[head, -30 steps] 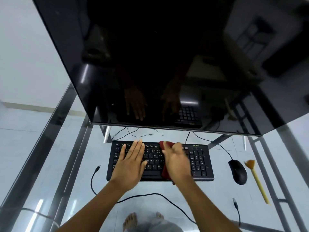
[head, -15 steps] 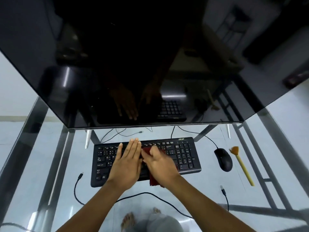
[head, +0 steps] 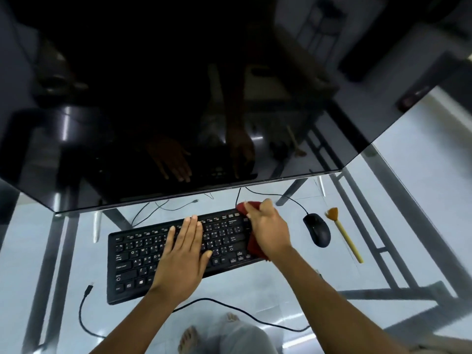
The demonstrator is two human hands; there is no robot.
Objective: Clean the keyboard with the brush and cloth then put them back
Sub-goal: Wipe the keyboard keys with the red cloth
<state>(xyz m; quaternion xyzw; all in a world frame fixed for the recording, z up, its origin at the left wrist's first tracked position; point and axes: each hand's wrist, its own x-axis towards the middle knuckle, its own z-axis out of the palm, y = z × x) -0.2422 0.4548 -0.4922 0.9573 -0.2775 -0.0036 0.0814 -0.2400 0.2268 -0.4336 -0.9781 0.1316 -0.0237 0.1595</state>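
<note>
A: Where's the keyboard (head: 132,254)?
B: Black one, flat on the glass tabletop (head: 281,282), mid-view, skewed so its right end aims at approx 1 o'clock. A dark monitor (head: 178,98) looms over it at 12.
A: Hands?
B: The left hand (head: 182,254) lies flat on the middle keys, fingers straight & together, pointing to 12, holding nothing. The right hand (head: 268,231) is at the keyboard's 3 o'clock end, fingers curled round a dark red cloth (head: 255,245), pressing it on the keys there. The cloth pokes out past the fingertips & under the wrist.
A: Brush?
B: A tan-bristled brush (head: 344,236) w/ a yellow handle lies on the tabletop at 3 o'clock from the keyboard, bristles toward 12, clear of both hands. A black mouse (head: 316,229) sits btw it & the right hand, just beside the brush.
A: Anything else?
B: A loose black cable (head: 88,291) has its plug end at approx 8 o'clock from the keyboard. Bare feet (head: 189,338) show thru the glass at 6.
</note>
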